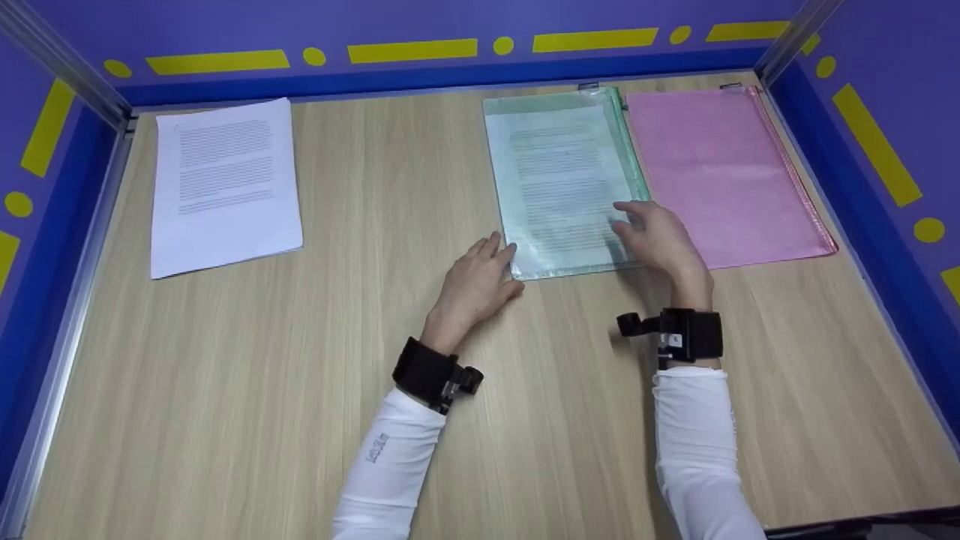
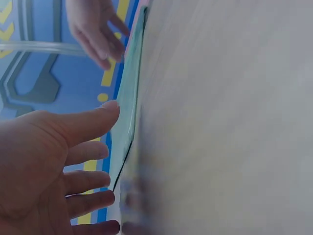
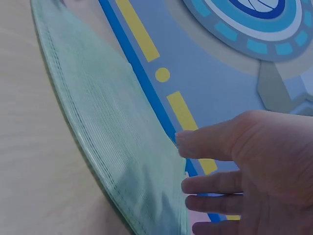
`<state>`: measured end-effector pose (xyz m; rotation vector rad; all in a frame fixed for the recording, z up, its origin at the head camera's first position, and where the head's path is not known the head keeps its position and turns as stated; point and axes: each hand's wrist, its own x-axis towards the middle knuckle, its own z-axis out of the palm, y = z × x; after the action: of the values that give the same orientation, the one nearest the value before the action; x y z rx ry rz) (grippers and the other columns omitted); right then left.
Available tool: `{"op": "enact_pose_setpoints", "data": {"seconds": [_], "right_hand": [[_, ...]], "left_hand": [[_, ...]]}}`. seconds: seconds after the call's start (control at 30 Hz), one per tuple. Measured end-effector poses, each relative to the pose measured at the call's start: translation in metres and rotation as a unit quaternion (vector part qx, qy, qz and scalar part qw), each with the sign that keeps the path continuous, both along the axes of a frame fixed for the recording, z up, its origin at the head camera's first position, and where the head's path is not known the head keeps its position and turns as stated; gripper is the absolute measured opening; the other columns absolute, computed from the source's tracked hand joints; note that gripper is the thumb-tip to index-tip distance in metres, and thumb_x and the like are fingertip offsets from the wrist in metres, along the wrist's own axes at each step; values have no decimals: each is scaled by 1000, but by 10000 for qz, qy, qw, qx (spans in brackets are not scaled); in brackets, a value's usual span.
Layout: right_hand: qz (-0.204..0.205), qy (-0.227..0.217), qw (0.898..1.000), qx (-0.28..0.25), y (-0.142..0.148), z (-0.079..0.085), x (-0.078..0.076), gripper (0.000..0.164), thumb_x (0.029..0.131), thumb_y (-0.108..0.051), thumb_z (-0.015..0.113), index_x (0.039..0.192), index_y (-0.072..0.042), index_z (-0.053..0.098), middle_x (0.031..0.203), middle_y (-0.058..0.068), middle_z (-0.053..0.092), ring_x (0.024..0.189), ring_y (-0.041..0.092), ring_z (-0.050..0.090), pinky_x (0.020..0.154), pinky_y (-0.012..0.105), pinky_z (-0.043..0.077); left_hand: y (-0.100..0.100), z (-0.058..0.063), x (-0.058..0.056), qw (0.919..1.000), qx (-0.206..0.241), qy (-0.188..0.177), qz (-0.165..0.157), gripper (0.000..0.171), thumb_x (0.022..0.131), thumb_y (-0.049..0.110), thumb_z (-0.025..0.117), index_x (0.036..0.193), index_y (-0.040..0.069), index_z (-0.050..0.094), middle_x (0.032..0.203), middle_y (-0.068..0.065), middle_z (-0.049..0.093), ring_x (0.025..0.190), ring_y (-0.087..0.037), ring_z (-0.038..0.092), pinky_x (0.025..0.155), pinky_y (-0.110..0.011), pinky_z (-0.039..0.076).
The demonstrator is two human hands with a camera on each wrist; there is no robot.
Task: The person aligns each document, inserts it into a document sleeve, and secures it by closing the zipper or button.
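Observation:
A green zip folder (image 1: 566, 187) with a printed sheet inside lies toward the back right of the table. At its lower left corner is my left hand (image 1: 476, 285), fingers extended and fingertips by the folder's edge. My right hand (image 1: 664, 240) hovers over the folder's right side with the fingers loosely bent and nothing held. In the left wrist view the left hand (image 2: 54, 171) has spread fingers beside the green folder (image 2: 127, 98). The right wrist view gives the right hand (image 3: 264, 171) with its fingers apart, beyond the folder's ribbed surface (image 3: 107, 127).
A pink zip folder (image 1: 724, 172) lies directly to the right of the green one. On the left of the wooden table (image 1: 225, 390) is a stack of printed paper (image 1: 225, 187). Purple and blue panels (image 1: 420, 30) wall the back and sides.

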<state>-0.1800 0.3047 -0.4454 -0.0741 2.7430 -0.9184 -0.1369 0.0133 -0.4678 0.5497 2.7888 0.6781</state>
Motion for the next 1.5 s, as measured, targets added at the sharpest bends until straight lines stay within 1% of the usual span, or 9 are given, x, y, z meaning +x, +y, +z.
{"op": "enact_pose_setpoints", "data": {"seconds": [0.27, 0.5, 0.7, 0.8, 0.9, 1.03, 1.23, 1.4, 1.5], "right_hand": [[-670, 186, 9975, -88, 18, 2, 4, 51, 103, -30, 52, 147, -6, 45, 154, 24, 42, 146, 42, 34, 120, 56, 27], [-844, 362, 9957, -139, 30, -2, 1, 54, 101, -27, 53, 148, -3, 43, 153, 30, 38, 139, 48, 40, 118, 59, 29], [-1002, 214, 9947, 7, 43, -3, 3, 57, 102, -30, 50, 151, -5, 38, 159, 32, 23, 148, 51, 21, 121, 62, 16], [-1161, 241, 9927, 208, 51, -8, 4, 54, 103, -28, 46, 150, -3, 38, 157, 33, 29, 146, 51, 24, 121, 62, 19], [-1324, 76, 9906, 341, 60, -11, 5, 56, 102, -25, 45, 152, -2, 34, 156, 32, 30, 146, 51, 25, 120, 62, 20], [-1400, -285, 9894, 254, 67, -10, 5, 66, 100, -25, 52, 156, -5, 24, 160, 33, 17, 149, 52, 15, 121, 63, 13], [-1403, -467, 9888, 215, 68, -10, 6, 78, 98, -36, 58, 158, -7, 17, 162, 33, -1, 149, 55, -2, 120, 67, 3], [-1506, -625, 9863, 239, 70, -13, 6, 89, 95, -48, 61, 159, -10, 12, 161, 33, -9, 148, 53, -13, 118, 68, -8], [-1504, -716, 9858, 217, 71, -14, 5, 92, 94, -52, 60, 159, -9, 10, 160, 33, -11, 148, 52, -16, 118, 68, -8]], "left_hand": [[-44, 7, 7, 9965, 486, 317, 597, 58, 96, 34, 64, 146, 8, 49, 160, -21, 32, 148, -37, 35, 115, -54, 38], [-81, 7, 7, 9899, 588, 802, 1006, 55, 97, 34, 63, 144, 7, 51, 159, -22, 34, 148, -38, 34, 116, -54, 37], [-109, 1, 2, 9849, 509, 769, 1468, 53, 97, 32, 63, 143, 8, 52, 159, -22, 35, 149, -38, 31, 117, -55, 35], [-116, 1, -1, 9829, 540, 757, 1591, 53, 97, 33, 63, 143, 8, 52, 158, -22, 35, 149, -38, 31, 118, -55, 35], [-119, 2, -3, 9820, 546, 731, 1652, 53, 97, 33, 62, 143, 8, 52, 158, -22, 35, 150, -37, 30, 118, -54, 35], [-121, 4, -2, 9806, 562, 722, 1732, 53, 97, 34, 62, 143, 9, 53, 158, -22, 36, 150, -38, 30, 117, -55, 35], [-123, 5, 2, 9802, 585, 765, 1731, 53, 97, 34, 62, 143, 9, 53, 157, -23, 37, 149, -39, 32, 115, -56, 37], [-126, 4, 2, 9812, 592, 720, 1688, 53, 98, 34, 61, 143, 8, 52, 157, -23, 37, 149, -39, 31, 117, -54, 35], [-128, 4, 3, 9814, 582, 716, 1686, 53, 98, 34, 61, 144, 8, 52, 157, -23, 37, 149, -39, 31, 118, -53, 35]]}}
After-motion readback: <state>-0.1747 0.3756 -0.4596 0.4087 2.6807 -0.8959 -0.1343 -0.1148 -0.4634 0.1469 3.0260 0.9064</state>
